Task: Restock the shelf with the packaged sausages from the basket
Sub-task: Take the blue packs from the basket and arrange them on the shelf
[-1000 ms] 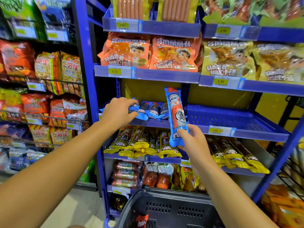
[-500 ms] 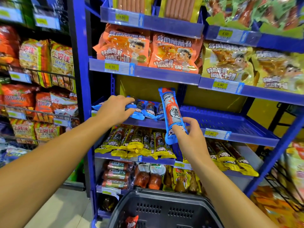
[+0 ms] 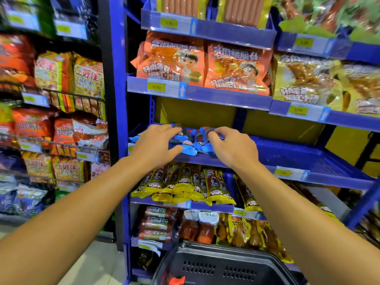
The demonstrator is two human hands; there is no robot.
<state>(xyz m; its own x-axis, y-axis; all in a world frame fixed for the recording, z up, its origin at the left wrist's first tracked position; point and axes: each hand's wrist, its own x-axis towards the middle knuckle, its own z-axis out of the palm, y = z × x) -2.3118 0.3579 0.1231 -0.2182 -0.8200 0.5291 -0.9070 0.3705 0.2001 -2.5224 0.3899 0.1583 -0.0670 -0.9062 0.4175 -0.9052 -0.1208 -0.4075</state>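
Note:
A row of blue-wrapped sausage packs [image 3: 192,141] lies at the left end of the middle blue shelf [image 3: 298,159]. My left hand [image 3: 156,144] covers the left packs, fingers over them and thumb against their front ends. My right hand [image 3: 232,149] is at the right end of the row, fingertips curled on the last blue pack [image 3: 206,138], which lies flat on the shelf. The dark basket [image 3: 226,268] sits at the bottom of the view, with a red packet [image 3: 176,279] showing at its left corner.
The right part of the middle shelf is bare blue grid. Orange and yellow snack bags [image 3: 236,68] fill the shelf above. Yellow-wrapped sausages [image 3: 185,186] lie on the shelf below. A rack of crisp bags [image 3: 61,83] stands to the left.
My right hand carried the upright blue sausage pack up and left and laid it flat at the right end of the row. My left hand stayed on the left packs.

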